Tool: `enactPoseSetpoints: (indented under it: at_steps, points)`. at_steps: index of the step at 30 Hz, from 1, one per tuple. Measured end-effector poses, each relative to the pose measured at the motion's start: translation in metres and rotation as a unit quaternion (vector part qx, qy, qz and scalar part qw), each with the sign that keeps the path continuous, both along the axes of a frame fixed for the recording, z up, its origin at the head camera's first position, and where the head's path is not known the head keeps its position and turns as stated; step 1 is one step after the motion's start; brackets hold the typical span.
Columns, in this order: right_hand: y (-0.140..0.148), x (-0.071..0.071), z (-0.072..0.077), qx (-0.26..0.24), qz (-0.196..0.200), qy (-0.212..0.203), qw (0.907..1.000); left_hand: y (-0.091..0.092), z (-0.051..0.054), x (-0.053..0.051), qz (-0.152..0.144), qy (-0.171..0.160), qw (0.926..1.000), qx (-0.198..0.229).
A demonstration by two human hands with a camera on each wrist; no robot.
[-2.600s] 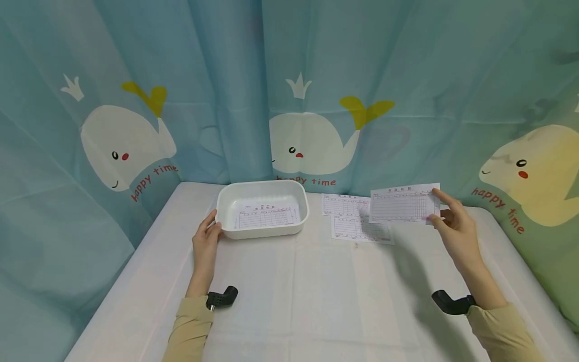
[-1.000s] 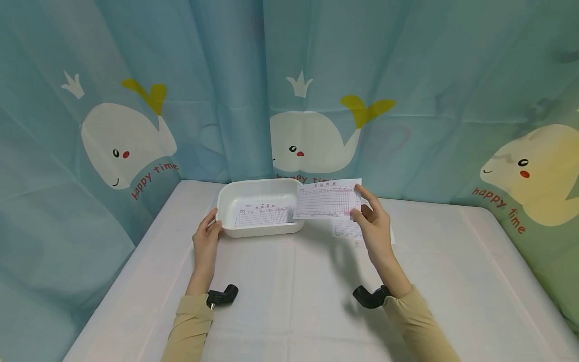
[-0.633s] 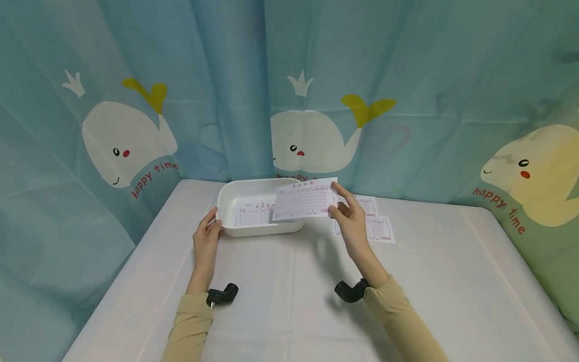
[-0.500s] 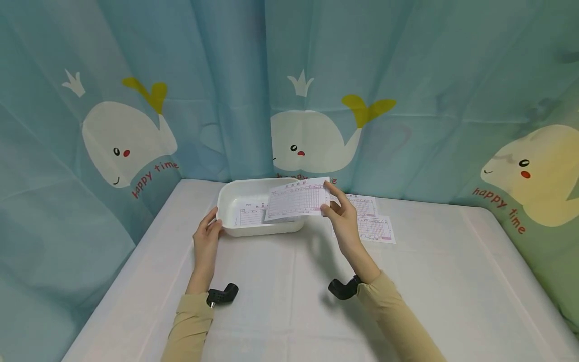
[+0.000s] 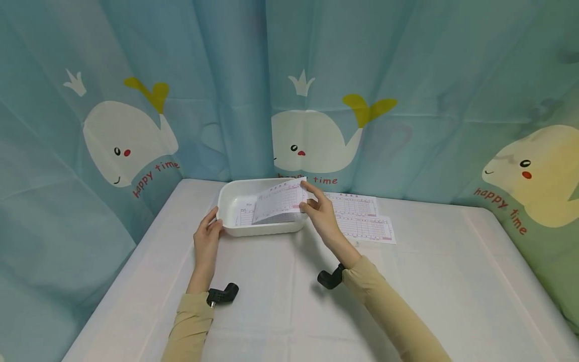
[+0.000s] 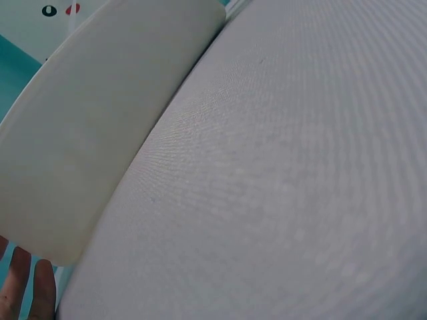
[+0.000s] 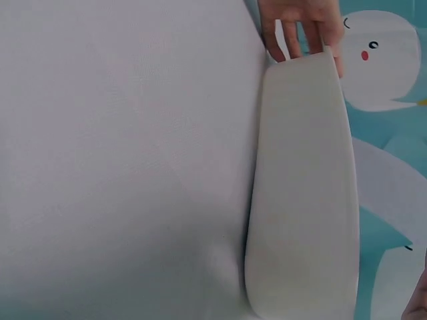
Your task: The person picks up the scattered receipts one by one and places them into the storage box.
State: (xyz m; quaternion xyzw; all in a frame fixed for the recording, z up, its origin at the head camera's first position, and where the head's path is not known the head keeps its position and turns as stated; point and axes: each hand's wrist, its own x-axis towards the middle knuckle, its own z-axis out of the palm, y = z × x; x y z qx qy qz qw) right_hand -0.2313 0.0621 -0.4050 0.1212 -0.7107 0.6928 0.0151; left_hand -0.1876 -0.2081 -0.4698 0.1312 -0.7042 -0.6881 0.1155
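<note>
My right hand [image 5: 323, 217] pinches a printed receipt slip [image 5: 279, 197] by its right edge. The slip bends and slants down leftward into a white plastic basin [image 5: 262, 231]. Under it, another slip [image 5: 246, 216] lies on the basin's floor, partly covered. At the basin's left end, my left hand [image 5: 206, 244] grips the rim; in the left wrist view its fingers [image 6: 43, 290] are by the end wall. The right wrist view shows the basin's long outer wall [image 7: 300, 173] and the held slip [image 7: 393, 167] beyond its rim.
Two more printed slips, an upper one [image 5: 353, 205] and a lower one [image 5: 368, 229], overlap on the white-covered table [image 5: 271, 301] right of the basin. Behind the table's far edge hangs a blue curtain [image 5: 244, 100] with whale prints. Each wrist carries a black camera [image 5: 222, 294].
My right hand has carried its slip leftward from above the table slips to over the basin, tilting it down inside. My left hand and the basin have stayed in place.
</note>
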Motion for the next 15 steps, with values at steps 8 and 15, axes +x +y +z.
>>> enactPoseSetpoints:
  at_steps: [8,15]
  points:
    - [-0.012,-0.008,-0.001,0.018,0.003,-0.008,0.9998,0.000,0.000,0.000,0.000,0.006,1.0000,0.003]
    - [-0.019,-0.012,-0.005,0.083,0.011,-0.023,0.9962,0.000,0.000,0.000,-0.001,0.007,1.0000,0.006]
